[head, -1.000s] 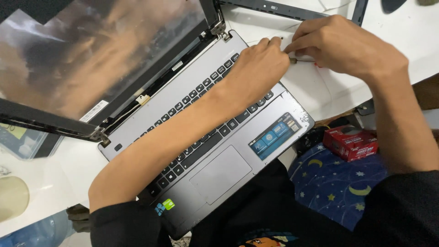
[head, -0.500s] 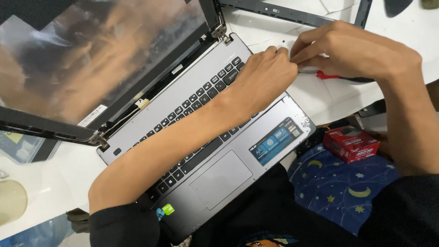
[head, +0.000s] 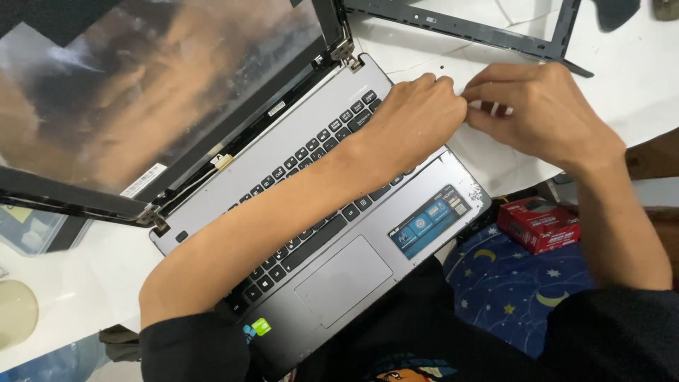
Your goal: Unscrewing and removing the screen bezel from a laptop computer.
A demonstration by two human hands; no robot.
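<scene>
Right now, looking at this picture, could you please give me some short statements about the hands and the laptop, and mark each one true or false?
1. The left hand lies across the keyboard of the grey laptop. True.
2. The right hand rests on the touchpad. False: it is beside the laptop, over the white table, fingertips meeting the left hand's.
3. The screen bezel is fitted on the screen. False: a dark bezel frame lies apart on the table.
4. A red box lies near the laptop's front corner. True.
5. The laptop lid is closed. False: it is open and the bare screen panel shows.
</scene>
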